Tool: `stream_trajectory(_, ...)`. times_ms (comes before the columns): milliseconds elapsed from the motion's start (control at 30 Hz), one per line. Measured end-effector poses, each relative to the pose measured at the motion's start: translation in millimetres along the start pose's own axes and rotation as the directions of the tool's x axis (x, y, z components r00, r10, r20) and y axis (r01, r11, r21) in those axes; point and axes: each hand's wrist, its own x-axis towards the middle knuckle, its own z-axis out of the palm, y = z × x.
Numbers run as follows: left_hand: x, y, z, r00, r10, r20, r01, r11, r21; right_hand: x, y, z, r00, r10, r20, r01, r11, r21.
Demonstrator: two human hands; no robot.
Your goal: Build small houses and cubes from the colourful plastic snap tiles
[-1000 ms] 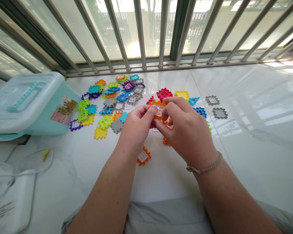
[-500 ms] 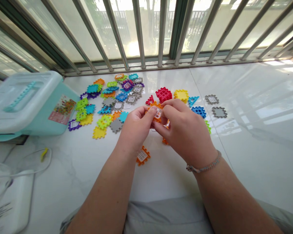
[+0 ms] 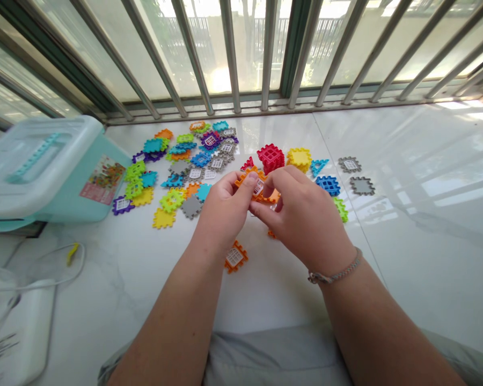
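Note:
Between both hands is an orange interlocking tile [image 3: 257,186] with a white window insert. My left hand [image 3: 230,208] is closed on its left edge, the thumb lying across the front. At its right side, my right hand [image 3: 301,214] pinches with thumb and forefinger, and these fingers partly cover the piece. Another orange tile with a white window [image 3: 236,257] lies on the floor just below my hands. Part of one more orange piece [image 3: 272,234] shows beneath my right hand. Just beyond the hands sits a stack of red tiles [image 3: 271,156].
Many loose coloured tiles [image 3: 191,206] spread over the floor at left centre. Yellow tiles [image 3: 299,157], blue tiles [image 3: 328,185] and grey tiles [image 3: 362,186] lie to the right. A lidded teal box [image 3: 84,177] stands at left, near a white power strip [image 3: 28,332]. Metal bars [image 3: 230,59] line the back.
The orange tile has turned slightly, so more of its upper left edge shows. My right fingers have shifted a little along it, with more orange visible under the forefinger.

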Motion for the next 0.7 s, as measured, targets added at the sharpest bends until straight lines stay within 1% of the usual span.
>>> stream_trajectory(67, 0.2, 1.2, 0.6, 1.0, -0.017, 0.003, 0.017, 0.998, -0.057, 0.3, -0.2, 0.1, 1.0, 0.006, 0.012, -0.006, 1.0, 0.015)
stream_trajectory(200, 0.8, 2.8, 1.8, 0.999, -0.038, 0.0, 0.038, 0.993, -0.109, 0.3, -2.0, 0.5, 1.0, -0.001, 0.013, 0.0, 0.998, 0.06)
stream_trajectory(267, 0.7, 3.9, 2.7, 0.999, -0.051, -0.008, 0.049, 0.99, -0.135, 0.4, -2.7, 0.8, 1.0, 0.004, -0.009, -0.003, 0.996, 0.085)
stream_trajectory(333, 0.2, 5.2, 3.7, 0.998, -0.057, -0.012, 0.054, 0.986, -0.157, 0.6, -2.6, 1.0, 0.998, 0.026, -0.055, -0.02, 0.994, 0.106)
stream_trajectory(433, -0.7, 7.4, 5.0, 0.999, -0.049, 0.007, 0.049, 0.981, -0.186, 1.2, -1.3, 1.0, 0.99, 0.075, -0.118, -0.058, 0.988, 0.143)
stream_trajectory(600, -1.4, 10.1, 5.5, 0.999, -0.022, 0.026, 0.027, 0.976, -0.217, 1.8, 0.2, -0.7, 0.988, 0.114, -0.102, -0.085, 0.964, 0.254)
stream_trajectory(700, -1.5, 9.8, 5.1, 0.999, -0.001, 0.043, 0.011, 0.971, -0.24, 1.7, 0.7, -1.0, 0.983, 0.14, -0.117, -0.099, 0.948, 0.303)
